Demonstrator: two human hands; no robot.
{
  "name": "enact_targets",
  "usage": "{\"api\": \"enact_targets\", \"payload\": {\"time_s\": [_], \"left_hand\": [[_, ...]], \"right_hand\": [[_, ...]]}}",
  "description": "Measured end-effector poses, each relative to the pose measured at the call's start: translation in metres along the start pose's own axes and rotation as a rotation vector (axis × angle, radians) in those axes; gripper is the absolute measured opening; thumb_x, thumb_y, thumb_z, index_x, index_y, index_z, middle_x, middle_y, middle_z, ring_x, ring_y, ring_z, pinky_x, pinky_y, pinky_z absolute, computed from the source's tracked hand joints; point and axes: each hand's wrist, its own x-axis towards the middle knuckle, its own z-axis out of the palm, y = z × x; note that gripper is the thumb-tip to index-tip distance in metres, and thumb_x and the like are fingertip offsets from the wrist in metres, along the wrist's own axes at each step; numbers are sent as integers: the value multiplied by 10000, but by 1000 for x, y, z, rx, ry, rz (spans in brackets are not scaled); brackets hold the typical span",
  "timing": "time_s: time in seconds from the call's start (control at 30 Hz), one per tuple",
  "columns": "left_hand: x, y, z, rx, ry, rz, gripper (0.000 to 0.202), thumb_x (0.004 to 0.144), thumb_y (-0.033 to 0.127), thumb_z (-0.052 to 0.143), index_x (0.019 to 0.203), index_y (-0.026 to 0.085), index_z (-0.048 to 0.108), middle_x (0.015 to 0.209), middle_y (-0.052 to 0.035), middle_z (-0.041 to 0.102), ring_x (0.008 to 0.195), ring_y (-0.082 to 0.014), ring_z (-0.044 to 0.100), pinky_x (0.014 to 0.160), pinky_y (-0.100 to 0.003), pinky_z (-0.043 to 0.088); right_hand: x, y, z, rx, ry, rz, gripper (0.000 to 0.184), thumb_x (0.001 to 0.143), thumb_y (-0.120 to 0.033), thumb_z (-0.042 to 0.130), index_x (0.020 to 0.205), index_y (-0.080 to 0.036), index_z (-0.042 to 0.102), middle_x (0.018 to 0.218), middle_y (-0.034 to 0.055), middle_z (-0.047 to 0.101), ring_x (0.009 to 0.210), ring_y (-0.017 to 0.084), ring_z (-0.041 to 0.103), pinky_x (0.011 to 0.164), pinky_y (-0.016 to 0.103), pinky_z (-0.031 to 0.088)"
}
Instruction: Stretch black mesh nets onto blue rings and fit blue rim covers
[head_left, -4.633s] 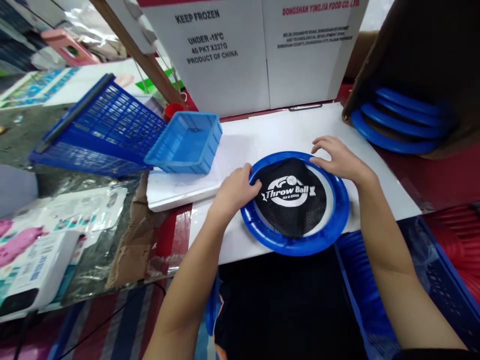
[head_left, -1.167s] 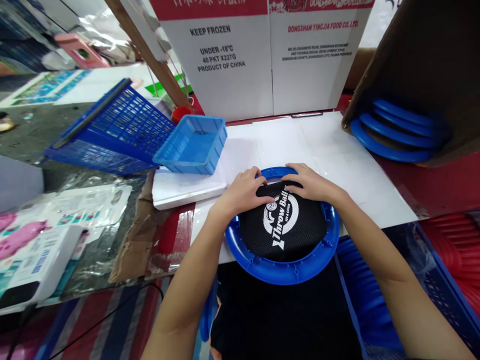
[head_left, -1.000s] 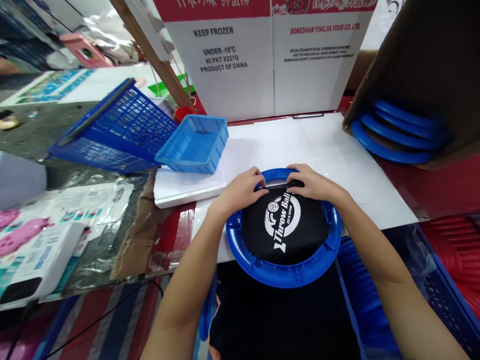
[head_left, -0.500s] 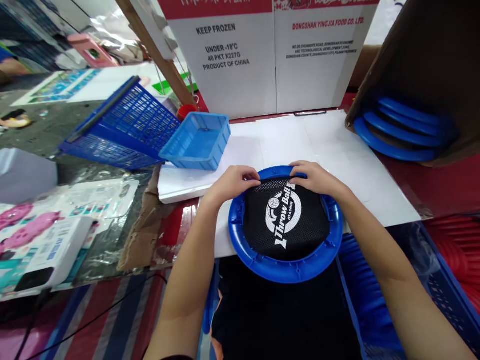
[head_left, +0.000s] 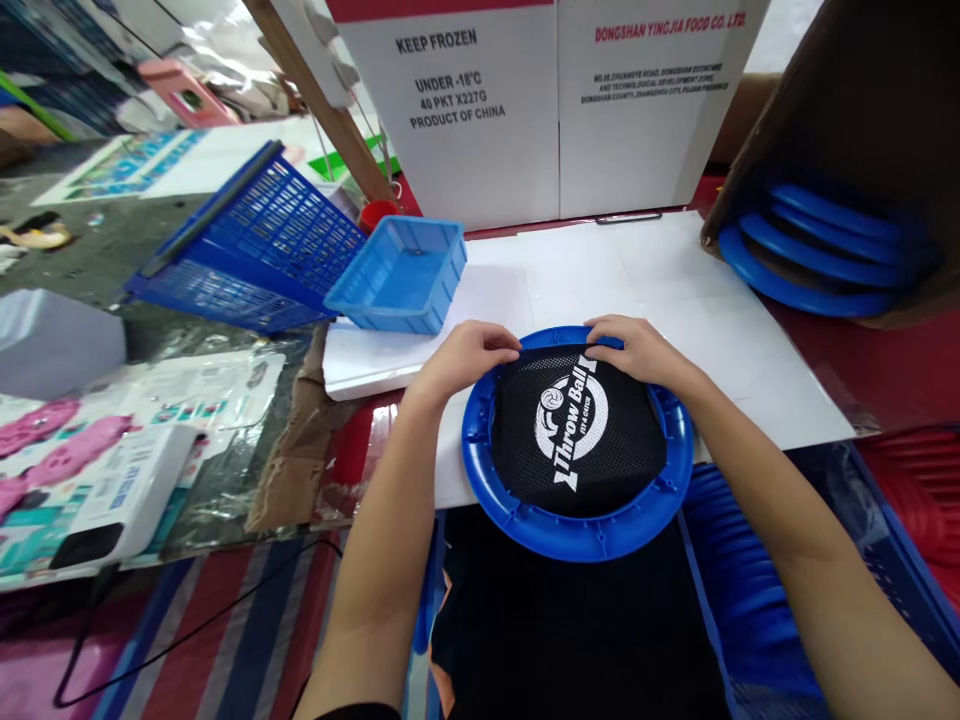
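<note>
A blue plastic ring lies at the front edge of the white board, its near side over my lap. Black mesh fabric printed "Throw Ball" covers its middle. At the far left of the rim, my left hand pinches the mesh edge between thumb and fingers. My right hand does likewise at the far right, fingertips on the mesh by the rim. Short ribs show around the ring's upturned face. The exact grip under the fingers is partly hidden.
A light blue tray and a tilted blue basket stand left. More blue rings sit in a cardboard box at right. Below my right arm, a crate holds stacked blue rings and red rings. A white carton stands behind.
The camera view has shifted slightly, so everything sits a little further right and higher. Both hands stay at the ring's far rim, with the fingers moved only slightly along the mesh edge.
</note>
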Motion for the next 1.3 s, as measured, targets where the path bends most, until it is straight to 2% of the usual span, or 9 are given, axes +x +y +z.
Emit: {"api": "enact_targets", "payload": {"time_s": [0.2, 0.37, 0.73, 0.93, 1.17, 1.3], "left_hand": [[1, -4, -1, -42, -15, 7, 208, 818, 281, 697, 978, 208, 806, 1047, -84, 832, 964, -222, 752, 957, -418, 606], [1, -3, 0, -10, -16, 21, 208, 832, 276, 671, 975, 219, 811, 1051, -80, 831, 969, -222, 747, 964, -416, 599], [1, 0, 0, 56, -1, 2, 225, 838, 264, 672, 996, 201, 819, 1045, -86, 827, 964, -226, 740, 940, -398, 595], [2, 0, -1, 48, -37, 27, 197, 850, 251, 641, 952, 215, 806, 1018, -67, 823, 961, -222, 729, 929, -388, 586], [-1, 2, 1, 122, -30, 5, 270, 863, 224, 618, 1072, 202, 789, 1060, -84, 813, 964, -226, 731, 884, -370, 574], [-3, 6, 2, 231, 13, 34, 279, 878, 210, 589, 1068, 217, 793, 1043, -69, 811, 962, -236, 734, 898, -376, 565]], "right_hand": [[0, 1, -1, 110, 43, 105, 81, 891, -347, 711, 875, -267, 710, 1148, 49, 787, 1187, 311, 707, 1138, 545, 494], [3, 2, -5, 201, 8, 143, 106, 887, -360, 705, 849, -262, 690, 1127, 60, 794, 1187, 319, 701, 1126, 554, 491], [14, 17, -3, 179, -38, 193, 147, 902, -379, 630, 927, -246, 688, 1067, 93, 756, 1052, 301, 682, 1007, 510, 553], [19, 17, -5, 241, -106, 245, 149, 902, -384, 637, 896, -243, 686, 1012, 79, 756, 1002, 295, 676, 983, 500, 557], [21, 16, -5, 242, -103, 272, 123, 891, -363, 651, 879, -245, 681, 993, 76, 757, 982, 294, 678, 972, 488, 552], [23, 17, -5, 268, -131, 269, 135, 901, -365, 638, 864, -239, 667, 950, 66, 740, 934, 270, 674, 938, 464, 550]]}}
